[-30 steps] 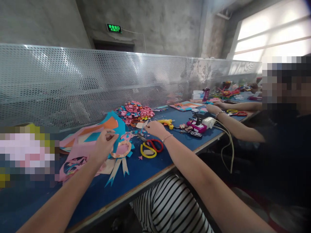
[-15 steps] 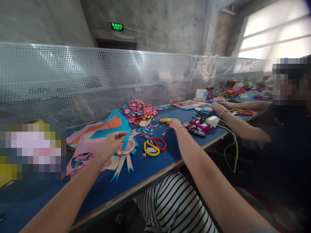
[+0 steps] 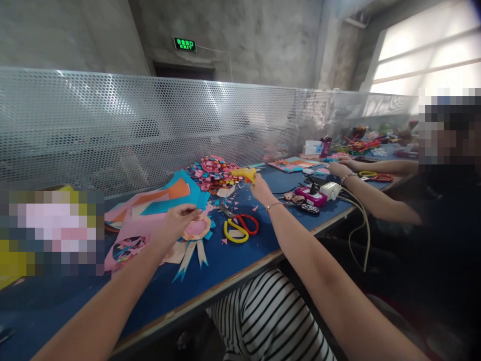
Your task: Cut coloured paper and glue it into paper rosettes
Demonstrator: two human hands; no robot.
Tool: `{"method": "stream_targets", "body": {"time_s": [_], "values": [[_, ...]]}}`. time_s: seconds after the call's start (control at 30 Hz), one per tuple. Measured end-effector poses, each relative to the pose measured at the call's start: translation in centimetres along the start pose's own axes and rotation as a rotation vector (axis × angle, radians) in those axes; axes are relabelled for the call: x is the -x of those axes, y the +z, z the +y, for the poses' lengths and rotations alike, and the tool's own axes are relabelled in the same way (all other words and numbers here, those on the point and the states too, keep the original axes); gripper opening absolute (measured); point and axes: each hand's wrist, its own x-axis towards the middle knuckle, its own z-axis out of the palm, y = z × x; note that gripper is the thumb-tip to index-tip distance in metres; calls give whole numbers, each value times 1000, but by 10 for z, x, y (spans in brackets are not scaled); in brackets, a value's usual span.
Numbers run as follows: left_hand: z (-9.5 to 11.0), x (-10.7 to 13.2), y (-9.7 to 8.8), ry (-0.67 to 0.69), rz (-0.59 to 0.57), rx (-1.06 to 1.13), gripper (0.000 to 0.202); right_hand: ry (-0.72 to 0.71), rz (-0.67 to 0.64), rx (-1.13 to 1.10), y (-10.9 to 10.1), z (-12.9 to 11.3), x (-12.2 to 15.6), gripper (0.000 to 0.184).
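Note:
My left hand (image 3: 183, 215) has its thumb and fingertips pinched together at the upper edge of a round paper rosette (image 3: 196, 228). Whatever lies between those fingertips is hidden. The rosette has a pink centre, a cream ring, blue points around it and two forked ribbon tails hanging toward the table's front. In my right hand (image 3: 260, 189) is a yellow glue gun (image 3: 244, 174), lifted off the table with its nozzle toward the left. Between my hands lie scissors (image 3: 236, 229) with one yellow and one red handle.
Behind the scissors rises a pile of small pink and blue paper pieces (image 3: 212, 170). Coloured paper sheets (image 3: 150, 220) spread under my left arm. To the right are a purple power strip (image 3: 314, 196) and cables. A co-worker's hands (image 3: 340, 168) work farther right. A perforated metal screen (image 3: 150, 120) runs behind.
My right hand has raised the glue gun from the tabletop and shifted it left. The blue paper strip seen hanging from my left fingertips over the rosette is no longer visible.

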Motion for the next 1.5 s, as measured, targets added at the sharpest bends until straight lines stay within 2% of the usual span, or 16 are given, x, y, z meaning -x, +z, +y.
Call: {"method": "stream_targets", "body": {"time_s": [0.07,0.2,0.3,0.37,0.43,0.5,0.57,0.63,0.7,0.87,1.03,1.3,1.5], "values": [[0,0,0,-15,28,23,35,-40,48,-59,1,-7,1,39],[-2,-1,0,-3,40,0,33,-62,61,-84,1,-18,6,37],[-5,-3,0,19,31,-10,33,27,-6,58,0,-18,12,43],[-8,-4,0,33,36,-19,32,69,-71,173,0,-14,15,39],[-10,-5,-1,34,51,-38,33,71,-79,214,-1,-11,15,34],[-11,-5,-1,32,55,-51,34,32,-35,120,-2,-12,13,32],[-11,-6,-1,35,60,-40,35,-36,11,-68,-4,-16,12,34],[-11,-5,-1,37,51,-13,36,-120,27,-227,-5,-23,12,39],[-9,-4,0,35,36,9,37,-171,24,-288,-5,-30,14,42],[-2,1,1,12,8,26,39,-180,34,-193,-2,-39,20,33],[-1,3,1,4,-29,26,41,-184,9,-119,-1,-39,21,37],[-6,-2,1,20,-5,6,38,-191,-16,-84,1,-36,19,40],[-3,0,0,39,7,-88,32,-205,-42,-105,-3,-36,20,42]]}}
